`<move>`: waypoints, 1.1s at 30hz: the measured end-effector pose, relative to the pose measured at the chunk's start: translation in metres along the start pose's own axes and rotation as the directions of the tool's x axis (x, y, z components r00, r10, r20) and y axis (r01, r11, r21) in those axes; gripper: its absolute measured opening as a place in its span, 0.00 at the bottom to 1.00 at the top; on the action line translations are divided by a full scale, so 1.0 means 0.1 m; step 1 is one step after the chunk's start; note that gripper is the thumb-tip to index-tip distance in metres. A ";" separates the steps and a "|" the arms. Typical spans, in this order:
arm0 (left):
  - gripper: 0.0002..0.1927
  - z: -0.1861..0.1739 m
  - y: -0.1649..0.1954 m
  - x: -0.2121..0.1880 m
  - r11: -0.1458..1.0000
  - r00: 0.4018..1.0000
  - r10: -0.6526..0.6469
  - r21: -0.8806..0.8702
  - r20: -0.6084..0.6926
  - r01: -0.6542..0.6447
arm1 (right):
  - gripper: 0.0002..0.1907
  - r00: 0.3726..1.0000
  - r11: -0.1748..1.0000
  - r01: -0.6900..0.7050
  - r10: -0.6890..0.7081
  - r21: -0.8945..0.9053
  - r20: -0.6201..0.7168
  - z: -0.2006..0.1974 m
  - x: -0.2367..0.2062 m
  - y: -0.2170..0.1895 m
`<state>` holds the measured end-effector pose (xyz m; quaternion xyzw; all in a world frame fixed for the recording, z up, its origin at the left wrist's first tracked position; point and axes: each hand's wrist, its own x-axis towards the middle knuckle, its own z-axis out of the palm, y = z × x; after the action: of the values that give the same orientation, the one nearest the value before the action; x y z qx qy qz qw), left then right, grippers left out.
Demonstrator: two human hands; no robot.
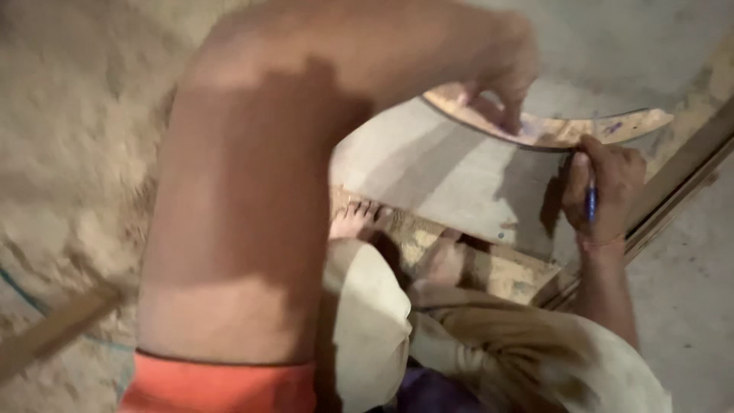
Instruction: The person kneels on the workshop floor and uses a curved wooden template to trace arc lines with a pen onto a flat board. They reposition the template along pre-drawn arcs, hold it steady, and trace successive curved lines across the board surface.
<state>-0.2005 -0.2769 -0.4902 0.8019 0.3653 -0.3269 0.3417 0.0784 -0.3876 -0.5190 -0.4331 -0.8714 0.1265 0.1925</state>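
My left hand (501, 80) reaches across from the upper left and presses its fingertips on a curved plywood template (566, 130). The template lies on a grey flat board (451, 176) on the floor. My right hand (600, 187) grips a blue pen (591, 203), its tip against the lower edge of the curved template. My left arm fills much of the view and hides part of the board.
My bare feet (359, 218) rest on a chipboard piece (505, 271) at the grey board's near edge. A wooden batten (673, 187) runs diagonally at the right. Another wooden strip (53, 329) lies at lower left on the sandy floor.
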 end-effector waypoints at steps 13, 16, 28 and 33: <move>0.25 -0.06 -0.22 0.12 0.981 0.998 0.056 0.188 0.000 -0.055 | 0.12 0.951 0.951 0.227 -0.263 0.212 0.160 1.29 1.59 -1.73; 0.25 -0.09 -0.19 0.16 0.975 0.998 0.064 0.214 0.000 -0.062 | 0.10 0.937 0.984 0.163 -0.176 0.070 0.303 1.35 1.88 -1.95; 0.22 -0.07 -0.15 0.42 0.954 0.992 0.122 0.273 0.029 -0.125 | 0.06 0.929 0.992 0.123 -0.103 -0.034 0.356 1.37 2.18 -2.11; 0.22 -0.11 -0.09 0.54 0.929 0.985 0.172 0.329 0.025 -0.171 | 0.04 0.928 0.992 0.124 -0.111 -0.014 0.357 1.46 1.69 -1.83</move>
<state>-0.1763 -0.2442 -0.5284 0.8772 0.2348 -0.3504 0.2293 -0.2088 -0.3680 -0.5408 -0.3535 -0.9184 0.1751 0.0313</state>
